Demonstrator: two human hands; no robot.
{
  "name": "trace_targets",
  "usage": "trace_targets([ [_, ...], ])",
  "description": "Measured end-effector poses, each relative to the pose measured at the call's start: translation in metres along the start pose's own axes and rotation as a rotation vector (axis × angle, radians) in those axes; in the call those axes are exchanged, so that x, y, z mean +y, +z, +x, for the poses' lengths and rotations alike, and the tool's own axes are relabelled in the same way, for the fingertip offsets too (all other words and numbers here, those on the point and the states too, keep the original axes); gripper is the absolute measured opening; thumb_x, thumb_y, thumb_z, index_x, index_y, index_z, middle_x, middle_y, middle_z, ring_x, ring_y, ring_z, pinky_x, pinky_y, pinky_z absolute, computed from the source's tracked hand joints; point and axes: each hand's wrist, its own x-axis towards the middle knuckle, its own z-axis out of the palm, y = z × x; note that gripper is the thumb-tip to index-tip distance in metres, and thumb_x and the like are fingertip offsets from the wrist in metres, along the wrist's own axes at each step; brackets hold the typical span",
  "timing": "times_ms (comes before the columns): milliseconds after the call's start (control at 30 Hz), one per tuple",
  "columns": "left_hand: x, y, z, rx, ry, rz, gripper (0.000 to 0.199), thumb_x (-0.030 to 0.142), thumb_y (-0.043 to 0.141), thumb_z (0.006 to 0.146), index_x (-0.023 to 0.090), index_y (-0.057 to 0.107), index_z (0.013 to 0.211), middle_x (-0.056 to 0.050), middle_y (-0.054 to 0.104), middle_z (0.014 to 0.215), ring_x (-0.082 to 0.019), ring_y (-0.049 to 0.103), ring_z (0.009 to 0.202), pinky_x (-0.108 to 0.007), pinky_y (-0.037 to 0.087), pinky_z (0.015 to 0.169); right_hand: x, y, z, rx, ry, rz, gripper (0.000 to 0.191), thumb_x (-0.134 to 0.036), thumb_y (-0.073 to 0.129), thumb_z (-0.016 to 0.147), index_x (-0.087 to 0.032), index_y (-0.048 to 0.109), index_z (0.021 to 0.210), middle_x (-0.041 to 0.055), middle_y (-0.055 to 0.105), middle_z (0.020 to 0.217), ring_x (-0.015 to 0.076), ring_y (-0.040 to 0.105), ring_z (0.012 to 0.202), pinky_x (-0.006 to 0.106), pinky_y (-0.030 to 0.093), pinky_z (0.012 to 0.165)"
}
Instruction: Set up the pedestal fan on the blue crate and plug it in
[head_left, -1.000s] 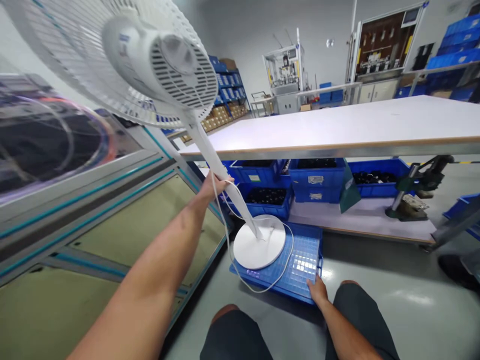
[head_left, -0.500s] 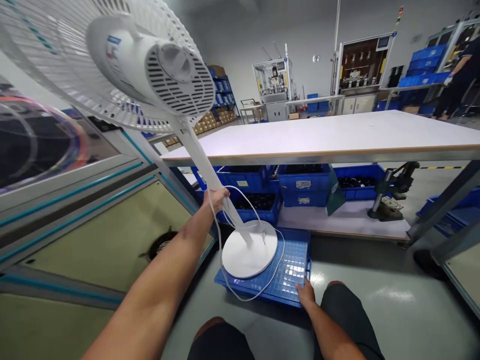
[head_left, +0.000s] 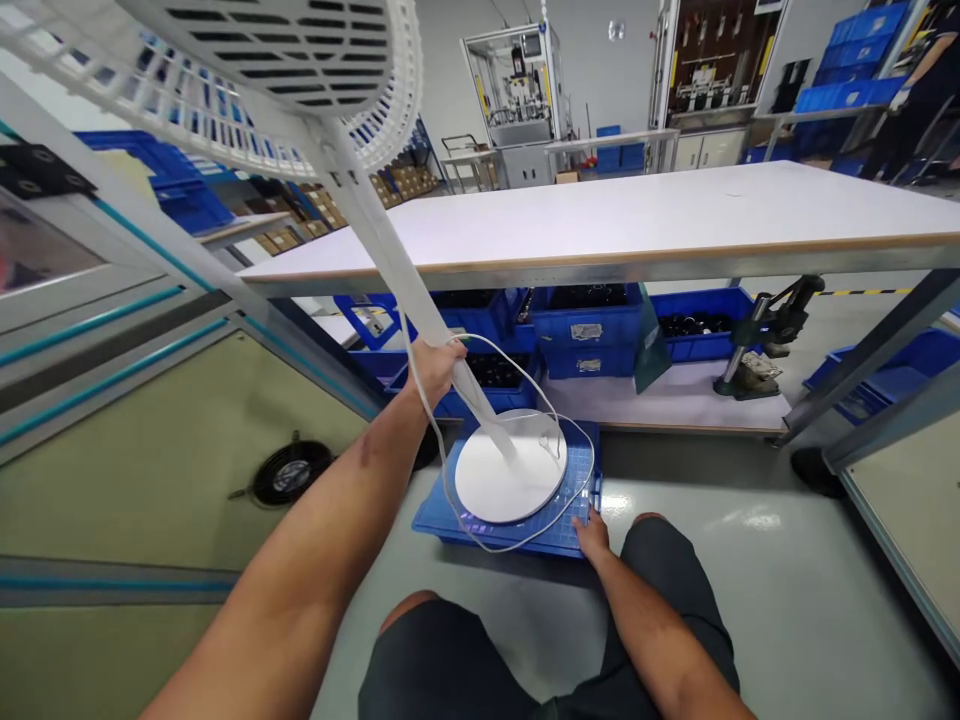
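A white stand fan leans at a slant across the left of the head view, its pole [head_left: 390, 255] running down to a round white base [head_left: 511, 470]. My left hand [head_left: 437, 370] is closed round the middle of the pole. Loops of white power cord [head_left: 491, 548] hang by that hand and lie over the base. Beneath the base is a low blue crate [head_left: 431, 512] with a gridded top, standing on the floor. My right hand [head_left: 592, 535] grips the crate's near right corner, thumb on top. Part of the fan's head [head_left: 315, 50] is cut off by the upper frame edge.
Ahead stands a white-topped workbench [head_left: 622, 215]; blue bins [head_left: 589, 335] of dark parts and a small press stand [head_left: 757, 345] sit on its lower shelf. At left is a machine frame with a panel fan [head_left: 291, 472]. A person [head_left: 926, 90] stands far right.
My view has tipped downward. The fan's base has shifted right on the crate, with my left hand still holding the pole. My right hand remains at the crate's corner.
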Motion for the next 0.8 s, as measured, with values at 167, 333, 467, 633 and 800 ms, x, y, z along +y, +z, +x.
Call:
trace_targets([
  [167,-0.001,-0.018,0.000,0.009,-0.004,0.012,0.024,0.023,0.070,0.043,0.017,0.055,0.061,0.002,0.056,0.062,-0.014,0.056,0.063,-0.029,0.047,0.062,0.001,0.000,0.001,-0.032,0.027,-0.007,0.051,-0.031,0.057,0.090,-0.019,0.057,0.139,0.0103,0.072,0.123,0.0224,0.068,0.115,0.028,0.050,0.097],
  [333,-0.005,-0.019,-0.001,-0.010,0.000,0.009,0.031,0.021,0.070,0.042,0.017,0.057,0.070,0.001,0.058,0.065,-0.016,0.058,0.064,-0.031,0.048,0.064,-0.001,0.000,0.001,-0.044,0.007,-0.024,0.051,-0.030,0.055,0.091,-0.018,0.055,0.141,0.0115,0.070,0.127,0.0221,0.067,0.118,0.027,0.049,0.099],
  [467,-0.008,-0.014,0.001,-0.052,0.025,0.014,0.030,0.022,0.069,0.044,0.017,0.058,0.072,0.001,0.059,0.063,-0.017,0.059,0.064,-0.032,0.049,0.065,-0.002,0.000,0.001,-0.054,-0.010,-0.043,0.050,-0.030,0.052,0.093,-0.016,0.055,0.140,0.0133,0.069,0.129,0.0232,0.066,0.119,0.028,0.049,0.100],
  [633,-0.011,-0.017,-0.004,-0.068,0.044,0.034,0.030,0.024,0.071,0.045,0.018,0.059,0.072,0.000,0.061,0.068,-0.017,0.059,0.068,-0.032,0.049,0.069,-0.001,0.000,0.001,-0.048,-0.024,-0.049,0.047,-0.030,0.051,0.093,-0.016,0.057,0.138,0.0137,0.071,0.126,0.0243,0.067,0.118,0.030,0.050,0.100],
  [800,-0.019,-0.024,-0.022,-0.117,-0.018,0.113,0.024,0.019,0.072,0.043,0.017,0.062,0.065,-0.003,0.064,0.063,-0.019,0.059,0.064,-0.033,0.048,0.063,-0.001,-0.002,0.001,-0.032,-0.056,-0.050,0.047,-0.031,0.050,0.092,-0.015,0.059,0.136,0.0150,0.070,0.127,0.0261,0.067,0.118,0.032,0.052,0.099],
])
